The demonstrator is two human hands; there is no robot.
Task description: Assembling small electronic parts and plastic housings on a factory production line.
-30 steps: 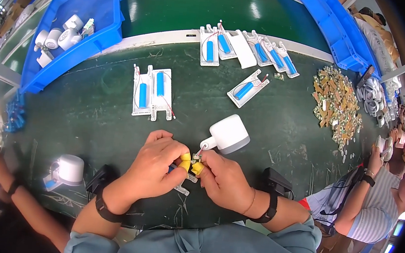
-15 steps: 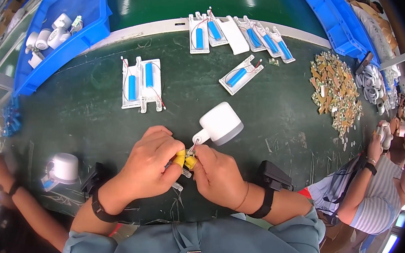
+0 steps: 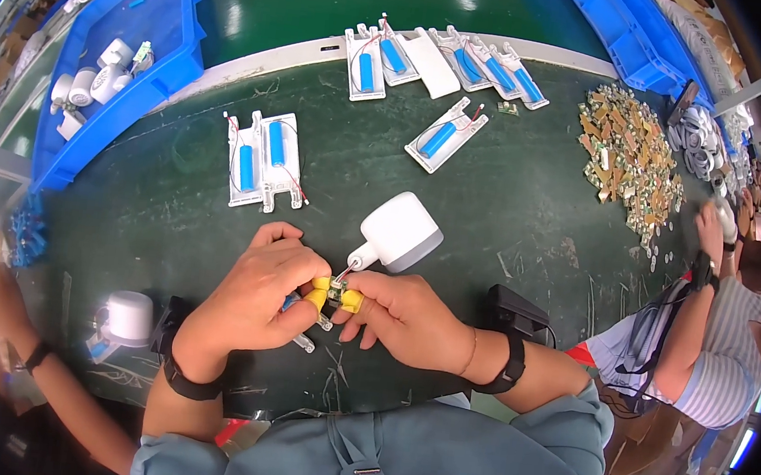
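My left hand (image 3: 254,294) and my right hand (image 3: 413,320) meet near the table's front edge, wearing yellow finger covers. Pinched between their fingertips is a small green circuit board (image 3: 336,288). Thin wires run from it to the narrow neck of a white housing (image 3: 398,225) with a grey edge, lying just beyond my hands. Beneath my left fingers, a pale plastic casing (image 3: 303,342) with a bit of blue pokes out, mostly hidden by the hand. My right hand's other fingers are curled under the board.
Several white casings with blue batteries (image 3: 439,140) lie across the green table. At right is a heap of circuit boards (image 3: 625,157). Blue bins (image 3: 175,77) stand at the far left and far right. A white cup-shaped housing (image 3: 128,318) sits at left. Co-workers' arms (image 3: 702,308) flank me.
Both hands have shifted slightly left with the circuit board, which now shows more of its face. The white housing has shifted a little left too. The right-hand co-worker's hand has moved farther away.
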